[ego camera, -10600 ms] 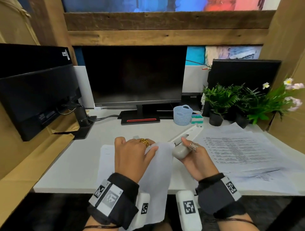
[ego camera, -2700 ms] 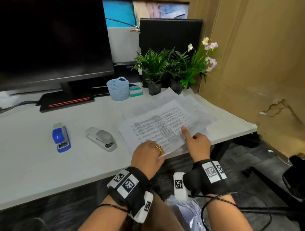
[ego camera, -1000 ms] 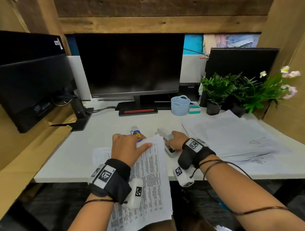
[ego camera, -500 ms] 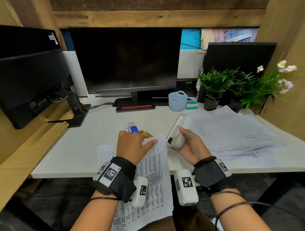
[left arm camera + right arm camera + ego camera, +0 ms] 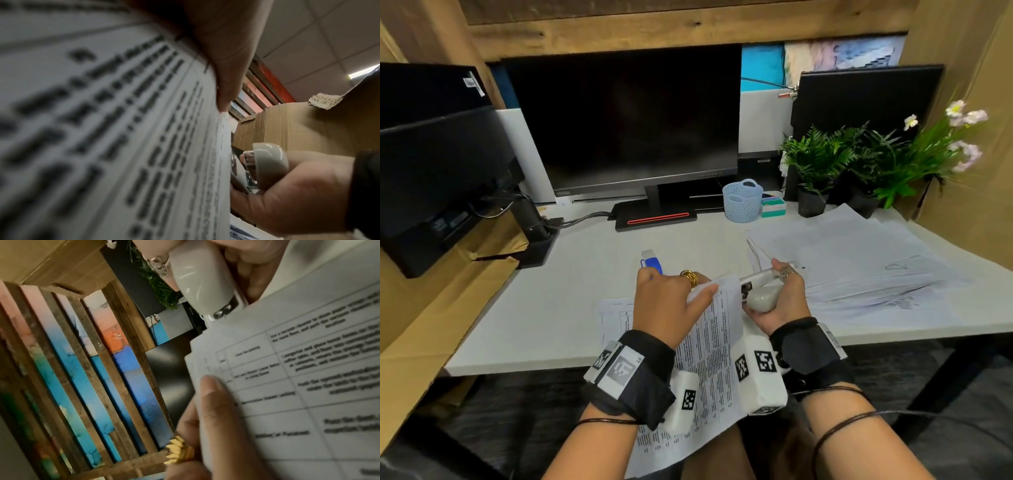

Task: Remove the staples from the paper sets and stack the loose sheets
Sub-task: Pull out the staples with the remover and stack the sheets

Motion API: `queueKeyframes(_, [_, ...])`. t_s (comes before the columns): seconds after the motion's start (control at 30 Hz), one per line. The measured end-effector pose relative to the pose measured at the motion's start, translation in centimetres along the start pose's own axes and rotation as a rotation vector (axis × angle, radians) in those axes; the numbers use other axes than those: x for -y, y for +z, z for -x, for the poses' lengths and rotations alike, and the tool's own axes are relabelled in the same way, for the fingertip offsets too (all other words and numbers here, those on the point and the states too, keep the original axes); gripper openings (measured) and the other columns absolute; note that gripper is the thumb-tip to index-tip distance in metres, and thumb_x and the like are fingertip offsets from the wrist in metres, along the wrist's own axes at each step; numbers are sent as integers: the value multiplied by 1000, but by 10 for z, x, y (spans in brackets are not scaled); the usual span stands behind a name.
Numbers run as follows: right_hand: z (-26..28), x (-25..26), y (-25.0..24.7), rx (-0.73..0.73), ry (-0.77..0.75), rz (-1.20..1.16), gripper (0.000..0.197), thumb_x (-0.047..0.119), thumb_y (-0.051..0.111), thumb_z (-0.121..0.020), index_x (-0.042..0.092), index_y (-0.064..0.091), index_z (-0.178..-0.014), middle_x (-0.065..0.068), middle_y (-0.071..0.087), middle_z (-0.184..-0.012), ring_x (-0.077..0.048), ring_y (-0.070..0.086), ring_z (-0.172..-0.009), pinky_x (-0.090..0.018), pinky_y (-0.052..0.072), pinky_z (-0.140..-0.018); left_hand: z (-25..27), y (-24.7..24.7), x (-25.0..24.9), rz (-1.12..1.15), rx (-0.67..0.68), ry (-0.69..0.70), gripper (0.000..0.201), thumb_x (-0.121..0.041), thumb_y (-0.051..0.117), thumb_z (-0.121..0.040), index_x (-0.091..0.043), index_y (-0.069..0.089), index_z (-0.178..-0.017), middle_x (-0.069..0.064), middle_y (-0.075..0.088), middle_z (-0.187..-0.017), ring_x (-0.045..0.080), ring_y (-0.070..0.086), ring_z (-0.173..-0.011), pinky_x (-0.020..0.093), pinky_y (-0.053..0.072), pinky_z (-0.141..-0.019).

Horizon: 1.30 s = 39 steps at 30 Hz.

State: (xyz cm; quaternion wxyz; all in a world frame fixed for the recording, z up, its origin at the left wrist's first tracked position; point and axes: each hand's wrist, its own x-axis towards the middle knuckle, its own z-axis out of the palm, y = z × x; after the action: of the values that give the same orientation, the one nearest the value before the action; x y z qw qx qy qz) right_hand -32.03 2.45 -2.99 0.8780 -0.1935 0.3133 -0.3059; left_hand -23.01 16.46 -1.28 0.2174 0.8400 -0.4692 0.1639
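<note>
Head view: left hand (image 5: 667, 301) pinches the paper set (image 5: 709, 346), right hand (image 5: 777, 301) grips the grey stapler (image 5: 760, 291) at its corner. Blue basket's (image 5: 742, 202) contents can't be made out.

A printed paper set (image 5: 717, 346) (tables of small black text) slopes off the desk's near edge at about six o'clock, its top corner raised and meeting the nose of a pale grey stapler (image 5: 759, 294). The loose sheets (image 5: 859, 267) lie spread flat at roughly two o'clock.
</note>
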Motion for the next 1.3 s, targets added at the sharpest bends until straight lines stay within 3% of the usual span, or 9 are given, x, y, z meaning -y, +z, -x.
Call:
queueKeyframes(0.13, [-8,-1,-5,-73,-44,12,27,27,59,-85,16,51,-107,-14,55,-100,-33,58,-100,-49,46,-95,-1,0,0,32,-21,75,39,-58,33,-92,-36,64,-83,-11,53,-52,16,47,-62,26,20,-79])
queueKeyframes(0.27, [-13,1,-7,-166,-141,68,27,36,66,-80,19,56,-99,-12,60,-105,-31,61,-97,-48,50,-90,-2,-4,-5,11,143,135,31,-37,32,-100,-35,56,-120,-8,67,-86,15,50,-73,25,23,-85])
queueKeyframes(0.37, [-13,6,-5,-127,-130,94,23,38,64,-84,20,56,-97,-13,62,-100,-32,61,-99,-50,48,-93,-2,-2,-8,28,157,135,32,-33,32,-101,-35,52,-126,-7,69,-99,9,41,-69,23,23,-83])
queueKeyframes(0.57, [-12,6,-10,-5,-67,114,21,36,58,-88,17,54,-98,-16,59,-88,-31,60,-86,-49,47,-92,-6,3,-11,-144,173,101,37,-37,26,-102,-35,48,-131,-6,68,-101,14,49,-73,25,23,-88])
queueKeyframes(0.8, [-13,-4,-1,-76,-91,95,67,50,69,-72,16,52,-128,-17,61,-112,-35,62,-106,-52,49,-90,-2,6,-19,-105,119,126,35,-34,32,-100,-30,55,-126,-1,71,-93,16,43,-68,26,20,-86])
queueKeyframes(0.97, [-18,-5,0,-106,-150,-14,27,41,66,-82,19,57,-95,-12,56,-89,-32,61,-92,-55,47,-93,2,11,-21,-13,38,181,31,-30,40,-99,-24,63,-119,3,71,-84,16,34,-62,27,19,-78])
queueKeyframes(1.07, [-15,-6,-1,-109,-155,-30,22,39,66,-82,22,55,-90,-10,53,-84,-29,58,-87,-53,48,-92,5,11,-22,3,7,201,32,-32,41,-98,-27,60,-124,5,71,-82,15,33,-63,27,22,-80])
queueKeyframes(1.2, [-10,-6,1,-95,-161,-5,16,34,64,-85,24,53,-91,-6,47,-76,-22,54,-71,-38,54,-70,7,5,-25,27,82,163,39,-43,37,-98,-31,50,-132,5,71,-94,16,44,-73,22,19,-82])
queueKeyframes(1.3, [-8,-2,1,-69,-157,56,18,37,62,-86,22,52,-90,-7,47,-72,-20,53,-64,-34,49,-60,7,9,-22,77,74,131,38,-45,37,-97,-28,60,-122,4,69,-79,15,39,-66,23,22,-85])
